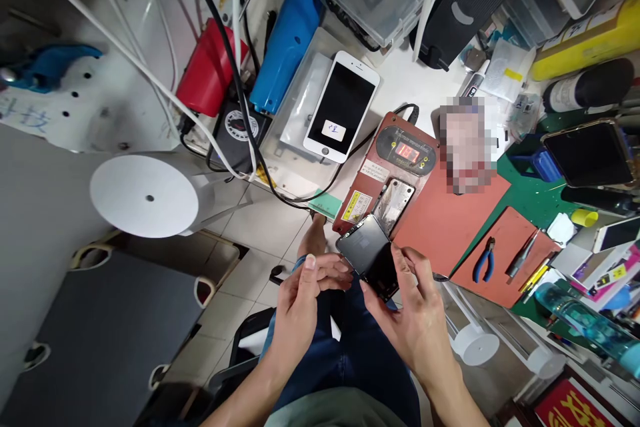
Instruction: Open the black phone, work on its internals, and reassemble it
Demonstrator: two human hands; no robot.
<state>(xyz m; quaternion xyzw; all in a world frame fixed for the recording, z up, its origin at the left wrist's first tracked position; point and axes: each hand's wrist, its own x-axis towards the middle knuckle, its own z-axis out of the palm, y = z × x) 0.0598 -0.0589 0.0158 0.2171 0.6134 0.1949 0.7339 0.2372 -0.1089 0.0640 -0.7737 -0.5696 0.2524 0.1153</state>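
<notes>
The phone screen panel (pixel 367 245) is dark grey on one part, black on the other. Brick red covers the heating station (pixel 369 188), with red digits (pixel 409 154) on a black display panel (pixel 386 140) and a yellow-and-white label (pixel 358 205). The smartphone (pixel 343 107) has a white frame, black screen and white sticker (pixel 333 130) with dark handwriting. Two work mats, one large (pixel 445 220) and one small (pixel 505 247), are plain orange-red over a green mat (pixel 533 193). The pliers' handles (pixel 487 268) are blue; the canister (pixel 593 40) is yellow.
</notes>
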